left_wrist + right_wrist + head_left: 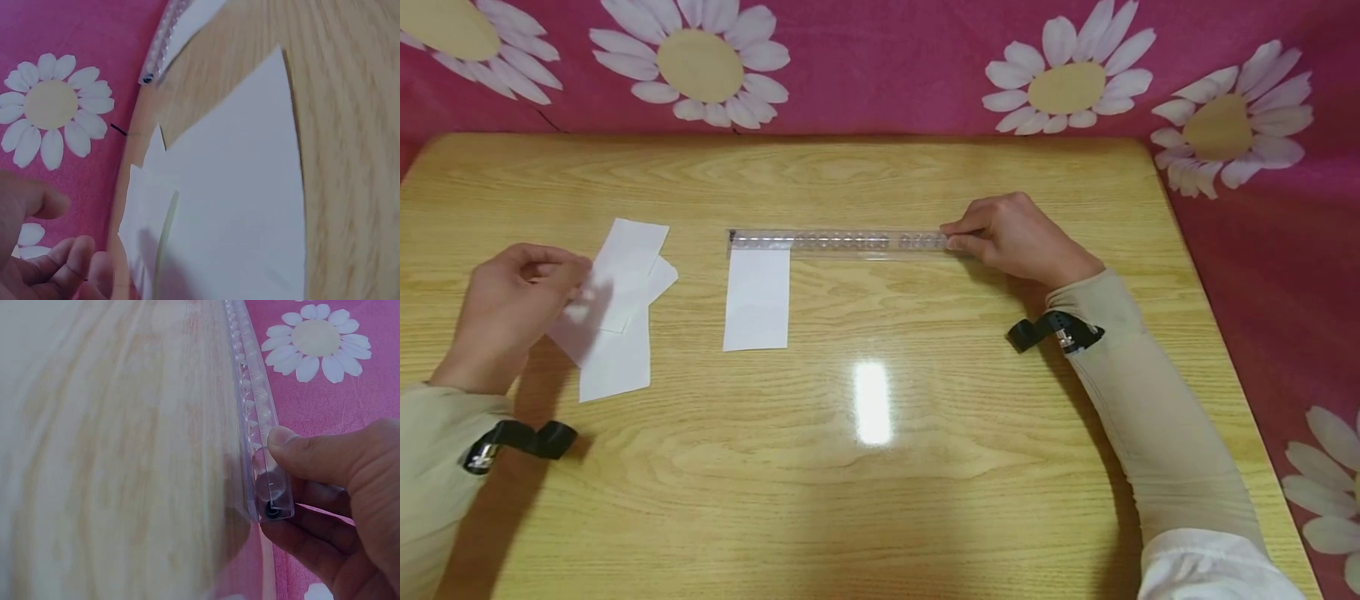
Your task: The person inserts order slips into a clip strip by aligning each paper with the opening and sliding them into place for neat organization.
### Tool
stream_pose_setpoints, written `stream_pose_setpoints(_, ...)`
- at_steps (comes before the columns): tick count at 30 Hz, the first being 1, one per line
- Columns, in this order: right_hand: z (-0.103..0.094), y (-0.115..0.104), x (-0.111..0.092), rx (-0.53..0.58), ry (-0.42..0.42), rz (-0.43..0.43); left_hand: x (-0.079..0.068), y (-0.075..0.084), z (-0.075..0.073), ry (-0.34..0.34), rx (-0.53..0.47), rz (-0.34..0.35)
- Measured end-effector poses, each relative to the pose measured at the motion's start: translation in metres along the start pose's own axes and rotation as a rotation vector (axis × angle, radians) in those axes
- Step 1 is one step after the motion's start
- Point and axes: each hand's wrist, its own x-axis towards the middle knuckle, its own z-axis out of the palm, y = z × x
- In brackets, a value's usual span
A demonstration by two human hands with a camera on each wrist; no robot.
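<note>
A long clear plastic strip, with a row of round clear shapes along it, lies across the table. My right hand pinches its right end between thumb and fingers; a dark round spot shows at that end in the right wrist view. Under the strip's left end, a white paper slip sticks out toward me. Several more white paper slips overlap at the left. My left hand hovers beside them with loosely bent fingers; in the left wrist view, thumb and fingers stand apart and hold no paper.
The wooden table has a bright light reflection in front of the strip. A pink cloth with daisies hangs behind and to the right. Black straps sit on both sleeved wrists.
</note>
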Motion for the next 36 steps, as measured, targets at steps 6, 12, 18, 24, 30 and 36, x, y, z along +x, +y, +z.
stream_pose_setpoints(6,-0.001,0.0,0.0,0.01,0.0,0.007,0.001,-0.004,-0.002,-0.002,0.222,0.066)
stream_pose_setpoints(12,-0.001,0.0,0.0,0.014,0.01,-0.003,0.004,-0.005,0.001,-0.039,0.321,0.057)
stream_pose_setpoints(18,-0.001,0.0,0.0,0.011,0.007,0.002,0.006,-0.007,0.004,-0.078,0.385,0.112)
stream_pose_setpoints(24,0.0,0.001,0.0,0.014,0.01,0.001,0.007,-0.01,0.006,-0.073,0.435,0.149)
stream_pose_setpoints(30,0.0,0.001,0.0,0.015,0.014,-0.007,0.005,-0.011,0.006,-0.086,0.455,0.151)
stream_pose_setpoints(36,0.0,0.0,0.0,0.016,0.004,0.005,0.005,-0.01,0.007,-0.081,0.46,0.154)
